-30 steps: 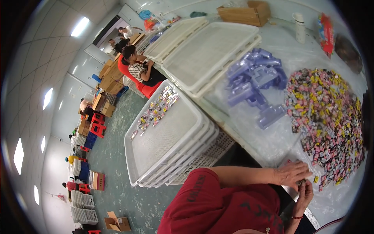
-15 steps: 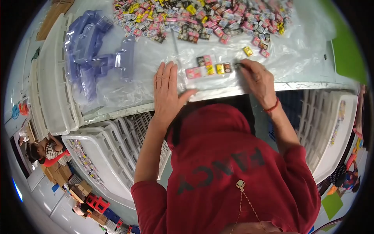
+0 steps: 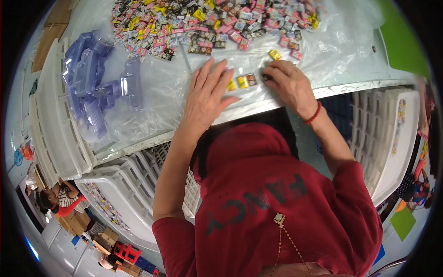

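On the plastic-covered table edge, a short row of small box-shaped pieces, yellow and brown (image 3: pixel 246 81), lies between my hands. My left hand (image 3: pixel 206 94) is open, its fingers stretched over the row's left end, hiding most of the pieces there; a bit of a yellow piece (image 3: pixel 231 85) shows beside the fingers. At the right end of the row, my right hand (image 3: pixel 291 87) pinches a small dark piece (image 3: pixel 266 77) between thumb and fingers. Just beyond that hand lie a loose yellow piece (image 3: pixel 275 54) and a pink one (image 3: pixel 296 55).
A wide heap of small pink, yellow, black and white pieces (image 3: pixel 217 23) covers the far table. Bluish clear plastic trays (image 3: pixel 87 69) are piled at the left. White crates (image 3: pixel 69 120) stand left and below the table, with more crates (image 3: pixel 383 138) at the right. People sit farther off.
My left hand has moved onto the left part of the row, covering the pink and black pieces. My right hand still holds the dark piece near the row. The whole view has shifted slightly.
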### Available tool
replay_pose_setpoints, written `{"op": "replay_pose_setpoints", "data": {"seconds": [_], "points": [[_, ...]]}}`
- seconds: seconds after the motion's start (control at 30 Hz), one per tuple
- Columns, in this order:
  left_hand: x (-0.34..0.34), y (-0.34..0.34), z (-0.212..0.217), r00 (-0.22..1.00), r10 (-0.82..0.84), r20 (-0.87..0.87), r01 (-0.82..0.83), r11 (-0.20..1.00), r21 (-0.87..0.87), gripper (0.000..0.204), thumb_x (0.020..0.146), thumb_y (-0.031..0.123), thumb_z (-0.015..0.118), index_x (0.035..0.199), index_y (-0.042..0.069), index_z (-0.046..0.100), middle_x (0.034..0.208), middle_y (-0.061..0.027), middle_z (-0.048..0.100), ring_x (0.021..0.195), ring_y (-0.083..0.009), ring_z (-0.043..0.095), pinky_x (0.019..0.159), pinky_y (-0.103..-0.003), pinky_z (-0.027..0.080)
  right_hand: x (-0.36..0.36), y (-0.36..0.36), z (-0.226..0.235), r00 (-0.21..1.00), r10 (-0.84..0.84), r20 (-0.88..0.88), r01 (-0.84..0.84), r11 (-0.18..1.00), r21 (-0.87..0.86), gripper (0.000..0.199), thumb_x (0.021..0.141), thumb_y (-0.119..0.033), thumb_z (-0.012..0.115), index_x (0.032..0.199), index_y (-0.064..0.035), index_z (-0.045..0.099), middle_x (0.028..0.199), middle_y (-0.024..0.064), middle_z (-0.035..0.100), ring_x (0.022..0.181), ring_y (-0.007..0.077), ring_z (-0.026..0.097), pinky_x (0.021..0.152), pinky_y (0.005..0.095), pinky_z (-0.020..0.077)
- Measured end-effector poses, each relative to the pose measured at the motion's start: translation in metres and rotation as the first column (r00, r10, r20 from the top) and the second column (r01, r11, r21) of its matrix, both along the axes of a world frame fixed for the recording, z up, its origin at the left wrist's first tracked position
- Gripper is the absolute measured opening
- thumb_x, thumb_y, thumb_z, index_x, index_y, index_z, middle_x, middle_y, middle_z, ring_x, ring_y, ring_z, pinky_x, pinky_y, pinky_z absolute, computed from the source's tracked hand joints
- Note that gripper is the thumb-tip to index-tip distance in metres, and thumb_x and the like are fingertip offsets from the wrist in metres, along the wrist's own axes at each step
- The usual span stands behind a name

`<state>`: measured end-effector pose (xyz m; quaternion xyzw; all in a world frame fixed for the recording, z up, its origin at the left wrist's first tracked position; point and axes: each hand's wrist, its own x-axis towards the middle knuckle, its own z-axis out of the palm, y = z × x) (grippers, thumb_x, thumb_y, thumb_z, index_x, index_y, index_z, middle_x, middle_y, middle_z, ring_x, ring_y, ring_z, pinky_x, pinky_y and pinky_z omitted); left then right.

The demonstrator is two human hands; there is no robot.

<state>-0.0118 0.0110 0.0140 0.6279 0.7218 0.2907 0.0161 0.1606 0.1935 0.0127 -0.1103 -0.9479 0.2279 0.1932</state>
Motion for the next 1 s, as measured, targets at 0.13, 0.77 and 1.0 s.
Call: {"op": "replay_pose_setpoints", "data": {"seconds": [0.13, 0.77, 1.0], "points": [[-0.006, -0.008, -0.006, 0.995, -0.096, -0.037, 0.096, 0.995, 0.004, 0.053, 0.068, 0.019, 0.078, 0.116, 0.002, 0.061, 0.133, -0.0142, 0.051, 0.125, -0.0383, 0.045, 0.098, -0.047, 0.039, -0.001, -0.002, 0.010, 1.000, 0.002, -0.026, -0.003, 0.999, -0.038, 0.028, 0.076, -0.004, 0.071, 0.104, -0.0054, 0.065, 0.104, 0.0114, 0.063, 0.095, 0.0295, 0.063, 0.080, 0.0359, 0.0528], [0.003, 0.018, -0.011, 0.982, -0.189, -0.014, 0.189, 0.982, -0.025, 0.039, 0.073, 0.022, 0.076, 0.106, 0.009, 0.062, 0.130, -0.0087, 0.053, 0.126, -0.0299, 0.045, 0.104, -0.045, 0.035, 0.018, 0.009, 0.013, 0.993, 0.022, 0.120, -0.019, 0.999, -0.028, 0.035, 0.080, 0.000, 0.061, 0.114, -0.0031, 0.062, 0.103, 0.0148, 0.060, 0.094, 0.0315, 0.060, 0.082, 0.0354, 0.0504], [0.005, 0.015, -0.012, 0.983, -0.184, -0.022, 0.184, 0.983, -0.007, 0.036, 0.075, 0.022, 0.075, 0.105, 0.008, 0.062, 0.128, -0.0056, 0.055, 0.125, -0.0288, 0.046, 0.104, -0.046, 0.036, 0.018, 0.016, 0.002, 0.997, 0.068, 0.027, -0.067, 0.997, -0.041, 0.041, 0.074, -0.002, 0.069, 0.114, -0.0038, 0.062, 0.110, 0.0141, 0.060, 0.097, 0.0313, 0.060, 0.083, 0.0382, 0.0498]]}}
